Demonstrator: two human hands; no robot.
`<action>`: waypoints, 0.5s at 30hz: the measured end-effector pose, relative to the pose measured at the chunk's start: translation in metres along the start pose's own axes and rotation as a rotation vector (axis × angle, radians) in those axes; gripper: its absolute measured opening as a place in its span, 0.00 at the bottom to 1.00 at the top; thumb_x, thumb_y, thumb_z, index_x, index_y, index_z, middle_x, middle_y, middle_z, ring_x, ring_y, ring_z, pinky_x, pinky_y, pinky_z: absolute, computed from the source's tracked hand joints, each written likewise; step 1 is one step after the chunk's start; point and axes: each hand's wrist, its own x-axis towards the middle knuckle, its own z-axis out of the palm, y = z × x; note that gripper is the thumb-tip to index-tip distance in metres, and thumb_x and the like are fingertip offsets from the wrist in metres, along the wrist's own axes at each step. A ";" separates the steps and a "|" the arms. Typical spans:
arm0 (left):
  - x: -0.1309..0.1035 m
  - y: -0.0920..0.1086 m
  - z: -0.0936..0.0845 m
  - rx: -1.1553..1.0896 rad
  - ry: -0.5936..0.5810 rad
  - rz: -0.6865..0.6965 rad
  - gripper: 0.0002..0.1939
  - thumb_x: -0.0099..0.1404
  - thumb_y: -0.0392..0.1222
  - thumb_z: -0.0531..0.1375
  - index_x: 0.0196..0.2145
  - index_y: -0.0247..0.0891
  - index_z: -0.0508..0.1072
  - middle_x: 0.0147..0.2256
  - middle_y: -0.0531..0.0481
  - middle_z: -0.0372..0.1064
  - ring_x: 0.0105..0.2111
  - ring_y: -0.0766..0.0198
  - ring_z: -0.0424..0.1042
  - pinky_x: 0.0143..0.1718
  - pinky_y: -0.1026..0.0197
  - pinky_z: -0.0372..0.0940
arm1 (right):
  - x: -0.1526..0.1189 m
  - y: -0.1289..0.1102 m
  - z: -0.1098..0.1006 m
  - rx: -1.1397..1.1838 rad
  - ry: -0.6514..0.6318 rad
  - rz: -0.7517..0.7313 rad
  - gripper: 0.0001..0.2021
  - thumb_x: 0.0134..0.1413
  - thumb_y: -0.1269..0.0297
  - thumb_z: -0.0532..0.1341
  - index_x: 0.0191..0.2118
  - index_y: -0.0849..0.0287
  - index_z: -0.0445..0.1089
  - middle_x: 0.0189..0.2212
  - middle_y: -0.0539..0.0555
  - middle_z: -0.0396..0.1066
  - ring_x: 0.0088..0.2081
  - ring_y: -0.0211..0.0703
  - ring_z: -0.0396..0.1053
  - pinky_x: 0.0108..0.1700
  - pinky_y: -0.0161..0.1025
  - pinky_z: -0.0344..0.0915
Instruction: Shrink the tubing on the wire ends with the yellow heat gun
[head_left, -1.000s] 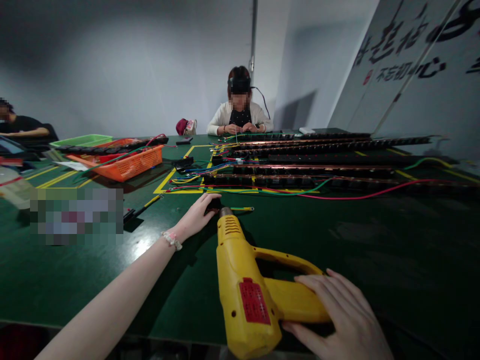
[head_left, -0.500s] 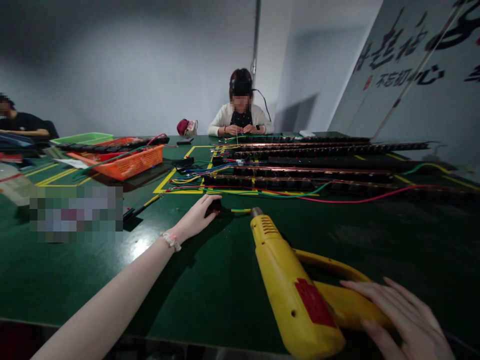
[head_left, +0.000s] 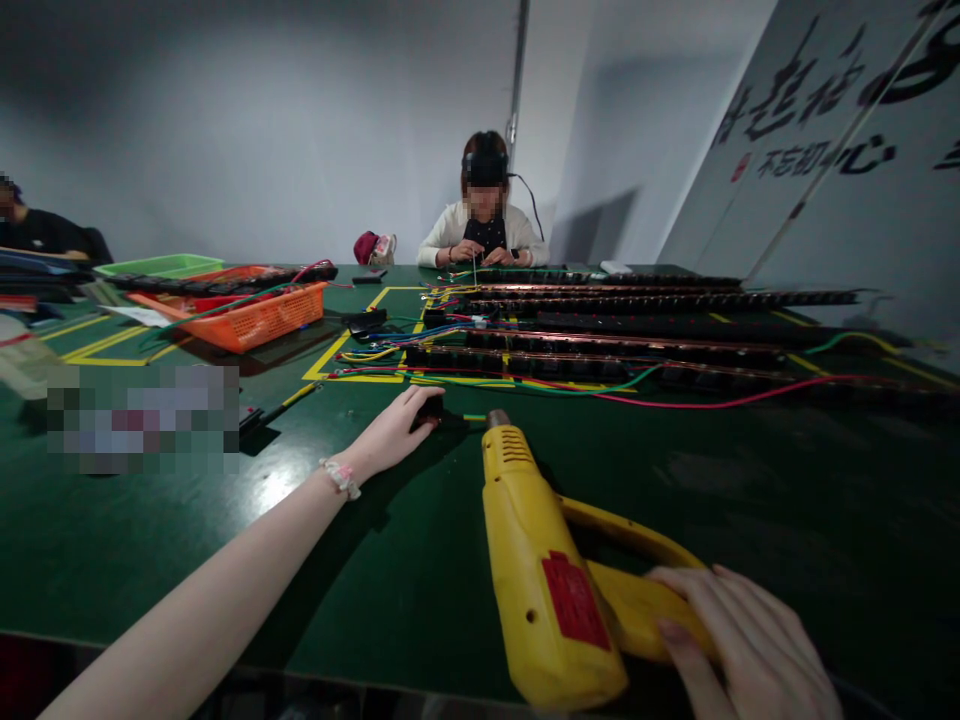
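Note:
A yellow heat gun (head_left: 536, 560) with a red label and a metal nozzle lies across the front of the green table. My right hand (head_left: 750, 640) is closed around its handle at the lower right. Further forward, my left hand (head_left: 394, 430) has its fingers bent around a small black piece (head_left: 430, 408), mostly hidden by the hand. From that piece a short yellow-green wire (head_left: 472, 417) runs right, and the nozzle's tip is beside the wire's far end.
Long black strips (head_left: 570, 343) with copper bars and coloured wires lie beyond my hands. An orange basket (head_left: 274, 322) and a green tray (head_left: 161, 265) stand left. A black-ended cable (head_left: 289, 400) lies nearer. Across the table a person (head_left: 484, 225) works; another sits far left.
The heat gun and my right hand have shifted left, bringing the nozzle nearer my left hand. My left hand stays in place around the black piece.

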 end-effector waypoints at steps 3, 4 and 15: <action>0.000 0.000 0.000 -0.001 -0.003 0.000 0.22 0.64 0.37 0.53 0.56 0.41 0.59 0.50 0.45 0.63 0.51 0.58 0.64 0.54 0.50 0.61 | 0.010 -0.014 -0.001 0.035 0.018 -0.008 0.15 0.63 0.56 0.47 0.40 0.59 0.66 0.33 0.53 0.73 0.37 0.45 0.69 0.45 0.42 0.59; 0.000 0.000 0.000 -0.001 -0.005 0.001 0.22 0.64 0.37 0.53 0.56 0.41 0.59 0.50 0.44 0.63 0.51 0.57 0.64 0.55 0.50 0.61 | 0.013 -0.019 -0.001 0.046 0.029 -0.012 0.15 0.63 0.56 0.47 0.40 0.59 0.66 0.33 0.52 0.73 0.37 0.45 0.69 0.45 0.41 0.59; 0.000 0.000 -0.001 -0.019 -0.039 0.004 0.25 0.62 0.32 0.51 0.58 0.40 0.58 0.52 0.43 0.61 0.53 0.56 0.63 0.57 0.50 0.59 | 0.029 -0.050 0.006 0.177 0.044 -0.031 0.17 0.64 0.55 0.47 0.43 0.60 0.67 0.34 0.52 0.73 0.39 0.40 0.70 0.48 0.39 0.58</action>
